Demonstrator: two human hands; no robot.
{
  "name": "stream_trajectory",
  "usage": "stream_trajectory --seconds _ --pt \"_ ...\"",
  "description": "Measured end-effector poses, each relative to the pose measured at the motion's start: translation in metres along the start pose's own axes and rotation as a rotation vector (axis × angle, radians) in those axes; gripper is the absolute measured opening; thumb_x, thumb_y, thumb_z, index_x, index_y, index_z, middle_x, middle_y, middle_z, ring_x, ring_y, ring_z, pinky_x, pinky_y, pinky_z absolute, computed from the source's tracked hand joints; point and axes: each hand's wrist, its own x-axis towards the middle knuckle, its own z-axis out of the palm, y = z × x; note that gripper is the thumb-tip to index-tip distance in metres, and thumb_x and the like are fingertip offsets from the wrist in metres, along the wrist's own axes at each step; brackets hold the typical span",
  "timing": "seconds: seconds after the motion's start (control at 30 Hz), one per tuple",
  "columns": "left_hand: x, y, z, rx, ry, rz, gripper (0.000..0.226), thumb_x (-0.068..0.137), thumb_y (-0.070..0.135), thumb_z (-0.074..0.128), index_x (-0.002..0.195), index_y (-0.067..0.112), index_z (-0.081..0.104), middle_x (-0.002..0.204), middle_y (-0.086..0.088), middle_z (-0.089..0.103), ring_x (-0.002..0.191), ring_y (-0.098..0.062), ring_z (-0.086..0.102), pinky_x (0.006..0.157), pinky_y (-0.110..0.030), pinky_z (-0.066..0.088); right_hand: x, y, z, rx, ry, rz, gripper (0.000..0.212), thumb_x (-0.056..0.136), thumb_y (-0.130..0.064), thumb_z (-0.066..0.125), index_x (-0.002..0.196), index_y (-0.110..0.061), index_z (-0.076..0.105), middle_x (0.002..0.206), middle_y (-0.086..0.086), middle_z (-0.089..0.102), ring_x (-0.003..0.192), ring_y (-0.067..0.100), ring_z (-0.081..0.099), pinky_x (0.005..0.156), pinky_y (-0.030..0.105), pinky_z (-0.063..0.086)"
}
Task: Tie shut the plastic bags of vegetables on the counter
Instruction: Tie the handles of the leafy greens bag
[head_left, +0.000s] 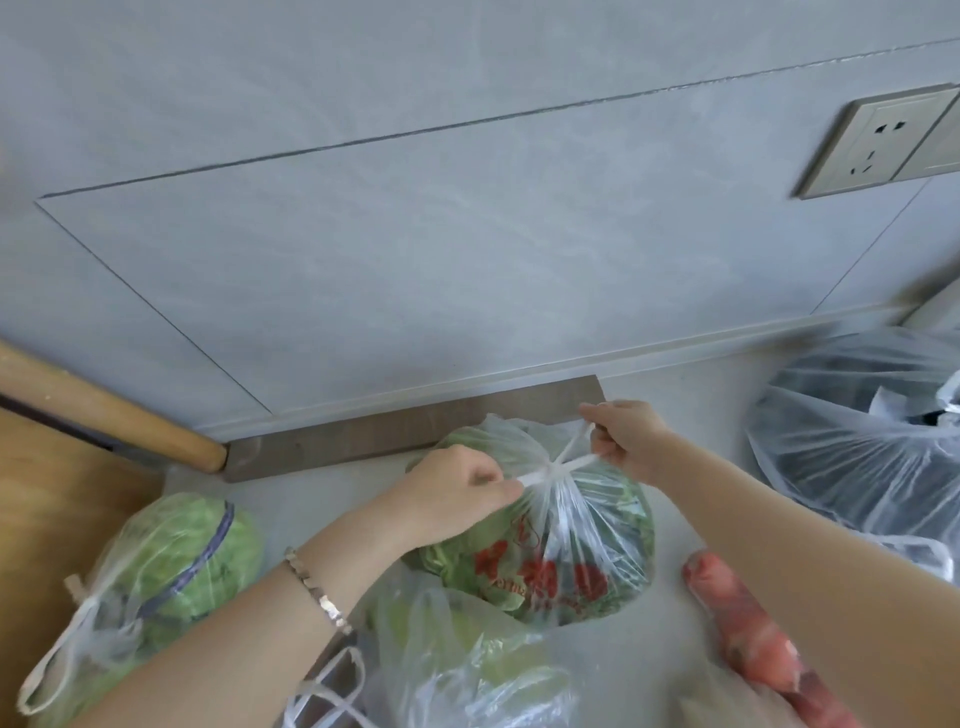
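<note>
At far left, a wooden rolling pin (104, 410) lies along the base of the grey wall (415, 234), above a wooden board (57, 509). Just to its right, a bagged green cabbage (176, 566) sits on the pale counter (322, 499), its handles gathered at the near end. The left hand (457, 488), a bracelet (317, 592) on its wrist, has its fingers (493, 475) clamped on one twisted handle of the red-printed bag (566, 551) of leafy greens at the counter's centre. The handles cross at a tight gather (550, 470) on top of the bag. The right hand (628, 436) pinches the opposite handle (582, 461), fingers closed on it, and the strip runs taut between hand and gather. In front lies a loose clear bag (467, 670) of pale greens, its mouth slack. Right of it, orange carrots (753, 634) lie in thin plastic. At far right stands a clear bag with dark contents (857, 431), below a wall socket (878, 140).
</note>
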Motion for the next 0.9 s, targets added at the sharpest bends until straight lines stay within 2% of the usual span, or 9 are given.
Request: stream_trajectory --seconds 0.13,0.23,0.3,0.37,0.43,0.5,0.57,0.67,0.9 --pt "-0.005 -0.012 -0.003 0.307 0.006 0.215 0.039 0.094 0.031 0.045 0.058 0.017 0.045 0.05 0.004 0.038 0.047 -0.008 0.035 0.048 -0.02 0.025 0.004 -0.006 -0.009 -0.274 -0.069 -0.129 0.038 0.088 -0.007 0.059 0.058 -0.013 0.037 0.052 0.002 0.029 0.043 0.013 0.028 0.034 0.015 0.028" --pt "-0.007 -0.036 -0.006 0.052 0.021 0.173 0.042 0.092 0.022 0.05 0.053 0.01 0.04 0.05 0.002 0.035 0.049 -0.008 0.034 0.051 -0.02 0.025 0.004 -0.001 -0.021 -0.287 -0.069 -0.096 0.037 0.087 -0.01 0.061 0.057 -0.012 0.039 0.051 0.002 0.031 0.042 0.013 0.029 0.035 0.017 0.028" --pt "-0.005 -0.052 0.0 0.063 0.071 0.178 0.041 0.093 0.026 0.047 0.056 0.01 0.041 0.051 0.003 0.035 0.049 -0.008 0.033 0.053 -0.021 0.026 0.001 0.013 -0.023 -0.315 -0.001 -0.085 0.037 0.087 -0.015 0.062 0.058 -0.012 0.039 0.051 0.004 0.036 0.039 0.012 0.033 0.037 0.019 0.032" --pt "0.004 -0.059 0.013 0.267 0.181 0.258 0.036 0.091 0.041 0.037 0.068 0.015 0.05 0.057 0.009 0.041 0.047 -0.007 0.033 0.048 -0.02 0.025 -0.007 0.027 -0.017 -0.45 0.124 -0.159 0.029 0.087 -0.026 0.059 0.067 -0.012 0.044 0.062 0.006 0.046 0.047 0.014 0.042 0.049 0.024 0.039" --pt "0.016 -0.053 0.023 0.484 0.229 0.207 0.049 0.086 0.058 0.034 0.117 0.023 0.051 0.095 0.008 0.052 0.055 -0.006 0.041 0.046 -0.016 0.027 -0.019 0.04 -0.007 -0.717 0.2 -0.329 0.029 0.087 -0.043 0.051 0.096 -0.016 0.054 0.092 0.006 0.054 0.073 0.016 0.055 0.061 0.025 0.044" --pt "0.03 -0.049 0.033 0.677 0.208 0.087 0.078 0.078 0.074 0.034 0.144 0.039 0.011 0.137 -0.001 0.033 0.07 -0.011 0.052 0.048 -0.018 0.039 -0.03 0.051 -0.001 -1.139 0.152 -0.538 0.058 0.083 -0.062 0.037 0.132 -0.031 0.04 0.128 0.003 0.042 0.113 0.02 0.047 0.079 0.03 0.049" --pt "0.042 -0.045 0.044 0.805 0.135 0.082 0.087 0.072 0.081 0.03 0.142 0.048 -0.009 0.157 -0.005 0.0 0.085 -0.017 0.058 0.056 -0.025 0.049 -0.03 0.064 0.003 -1.439 0.046 -0.636 0.075 0.076 -0.072 0.02 0.144 -0.043 0.016 0.153 0.0 0.018 0.134 0.026 0.025 0.102 0.04 0.041" --pt "0.055 -0.051 0.058 0.824 0.05 0.052 0.086 0.074 0.079 0.034 0.14 0.05 -0.015 0.155 -0.002 -0.025 0.088 -0.023 0.059 0.058 -0.028 0.044 -0.015 0.085 0.004 -1.568 -0.028 -0.524 0.081 0.07 -0.076 0.011 0.144 -0.047 -0.002 0.159 -0.002 -0.012 0.142 0.034 0.01 0.114 0.043 0.018" --pt "0.065 -0.069 0.07 0.799 0.033 0.03 0.084 0.075 0.078 0.034 0.14 0.051 -0.013 0.156 0.001 -0.023 0.089 -0.024 0.059 0.06 -0.028 0.041 0.0 0.106 0.004 -1.601 -0.044 -0.509 0.098 0.051 -0.077 -0.017 0.144 -0.045 -0.007 0.159 -0.004 -0.012 0.141 0.03 0.012 0.114 0.039 0.018"
